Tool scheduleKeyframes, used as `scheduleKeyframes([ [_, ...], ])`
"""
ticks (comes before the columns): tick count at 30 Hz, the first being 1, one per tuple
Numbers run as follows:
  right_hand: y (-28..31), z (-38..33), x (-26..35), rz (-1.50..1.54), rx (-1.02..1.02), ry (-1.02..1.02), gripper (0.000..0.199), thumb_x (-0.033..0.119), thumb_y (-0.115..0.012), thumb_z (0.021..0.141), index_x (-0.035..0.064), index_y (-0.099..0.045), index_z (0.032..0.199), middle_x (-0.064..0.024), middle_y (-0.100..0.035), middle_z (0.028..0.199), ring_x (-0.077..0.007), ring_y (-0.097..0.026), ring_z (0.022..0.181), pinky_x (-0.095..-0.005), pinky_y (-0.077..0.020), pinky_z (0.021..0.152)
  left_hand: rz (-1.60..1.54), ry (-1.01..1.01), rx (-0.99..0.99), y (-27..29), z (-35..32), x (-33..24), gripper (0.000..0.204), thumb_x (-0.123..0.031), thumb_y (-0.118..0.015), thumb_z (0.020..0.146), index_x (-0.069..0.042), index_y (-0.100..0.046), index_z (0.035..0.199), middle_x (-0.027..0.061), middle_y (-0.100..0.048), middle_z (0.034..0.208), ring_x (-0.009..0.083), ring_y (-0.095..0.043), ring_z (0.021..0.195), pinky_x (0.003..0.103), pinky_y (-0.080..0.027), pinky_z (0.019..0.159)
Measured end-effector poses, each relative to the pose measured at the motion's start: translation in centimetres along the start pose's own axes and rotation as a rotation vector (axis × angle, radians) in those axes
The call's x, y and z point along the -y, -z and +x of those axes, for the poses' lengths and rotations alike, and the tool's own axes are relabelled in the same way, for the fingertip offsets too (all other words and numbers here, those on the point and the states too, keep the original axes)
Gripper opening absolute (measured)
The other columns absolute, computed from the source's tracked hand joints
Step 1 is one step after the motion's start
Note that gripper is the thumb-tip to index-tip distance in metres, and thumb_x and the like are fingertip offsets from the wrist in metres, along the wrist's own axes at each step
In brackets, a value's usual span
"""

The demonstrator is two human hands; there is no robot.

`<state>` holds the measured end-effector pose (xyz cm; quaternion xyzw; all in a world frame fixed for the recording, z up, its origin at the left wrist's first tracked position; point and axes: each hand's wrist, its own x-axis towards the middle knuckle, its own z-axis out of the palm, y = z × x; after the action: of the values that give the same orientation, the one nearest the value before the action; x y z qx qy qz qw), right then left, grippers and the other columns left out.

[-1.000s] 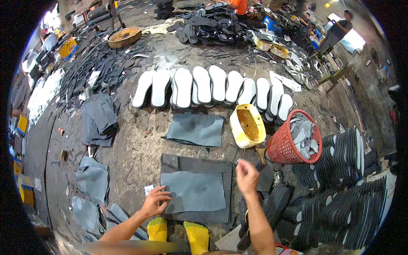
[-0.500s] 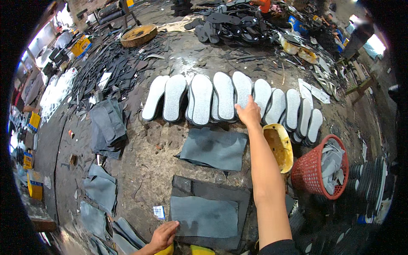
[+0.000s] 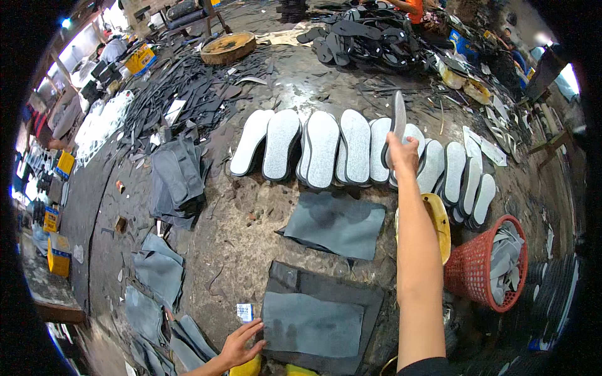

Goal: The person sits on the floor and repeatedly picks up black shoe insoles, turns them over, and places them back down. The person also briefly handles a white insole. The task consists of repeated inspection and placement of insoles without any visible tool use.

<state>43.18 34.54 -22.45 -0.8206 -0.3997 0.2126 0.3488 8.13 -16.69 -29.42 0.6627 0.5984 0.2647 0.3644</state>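
Observation:
My right hand grips one shoe sole, lifted and turned edge-on above a row of soles. The row of pale grey soles with dark edges lies across the floor, some in small stacks, large at the left and smaller toward the right. At the lower middle, my left hand has its fingers stretched out, the tips at the left edge of a grey rubber sheet. That sheet rests on a larger black sheet. Farther off lies another grey sheet.
Beside my right forearm are a yellow tray and a red basket of grey offcuts. Grey sheets lie at the left. Beyond are dark scraps, a round wooden block and a heap of black soles.
My right hand has picked a sole up from the row and tilted it on edge. My left hand's fingers have spread at the sheet's edge. The whole view has shifted slightly.

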Motion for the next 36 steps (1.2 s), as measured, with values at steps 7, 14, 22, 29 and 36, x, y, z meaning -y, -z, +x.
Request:
scheduleKeyframes([
  [7,4.3,-15.8,-1.6,1.053,0.869,0.075,0.061,0.010,-0.069,0.078,0.0068,-0.048,0.136,-0.0049,-0.061,0.111,-0.0213,-0.063,0.100,-0.0388,-0.0554,0.088,-1.126,0.402,-0.174,3.3,9.9,-4.5,0.070,-0.018,-0.071,0.096,0.000,-0.037,0.153,0.0207,-0.050,0.149,0.0336,-0.060,0.127,0.039,-0.053,0.103],
  [14,10.6,-30.8,-7.2,0.965,0.823,0.121,0.085,-0.019,-0.073,0.069,0.0058,-0.044,0.145,-0.0037,-0.056,0.133,-0.0198,-0.059,0.117,-0.0365,-0.0494,0.101,-1.270,0.466,-0.119,6.7,12.7,-10.1,0.043,-0.001,-0.072,0.091,0.000,-0.059,0.132,0.0086,-0.070,0.119,0.0166,-0.071,0.099,0.035,-0.059,0.090],
  [22,18.4,-33.7,-10.1,1.363,0.477,-0.175,0.039,0.033,-0.054,0.106,0.0042,-0.064,0.130,-0.0098,-0.068,0.125,-0.0250,-0.066,0.113,-0.0421,-0.0501,0.102,-1.572,0.401,0.149,6.5,6.4,-8.6,0.065,-0.016,-0.073,0.094,-0.006,-0.044,0.150,0.0062,-0.065,0.131,0.0196,-0.066,0.114,0.038,-0.056,0.096],
  [29,15.4,-41.0,-15.7,1.723,1.026,-0.701,0.033,0.037,-0.057,0.104,0.0109,-0.071,0.120,-0.0063,-0.073,0.114,-0.0226,-0.069,0.103,-0.0417,-0.0561,0.091,-1.768,0.569,0.449,-0.1,2.4,-4.7,0.054,-0.030,-0.079,0.090,-0.019,-0.055,0.136,-0.0021,-0.067,0.120,0.0141,-0.068,0.098,0.034,-0.058,0.085],
  [36,16.8,-38.8,-24.5,0.406,0.463,-0.210,0.036,0.017,-0.071,0.096,0.0097,-0.069,0.131,0.0000,-0.071,0.111,-0.0083,-0.063,0.091,-0.0231,-0.0474,0.068,-1.144,0.799,-0.254,-2.1,0.2,-0.4,0.023,-0.019,-0.078,0.092,-0.012,-0.072,0.113,-0.0014,-0.073,0.096,0.0108,-0.066,0.078,0.027,-0.054,0.069],
])
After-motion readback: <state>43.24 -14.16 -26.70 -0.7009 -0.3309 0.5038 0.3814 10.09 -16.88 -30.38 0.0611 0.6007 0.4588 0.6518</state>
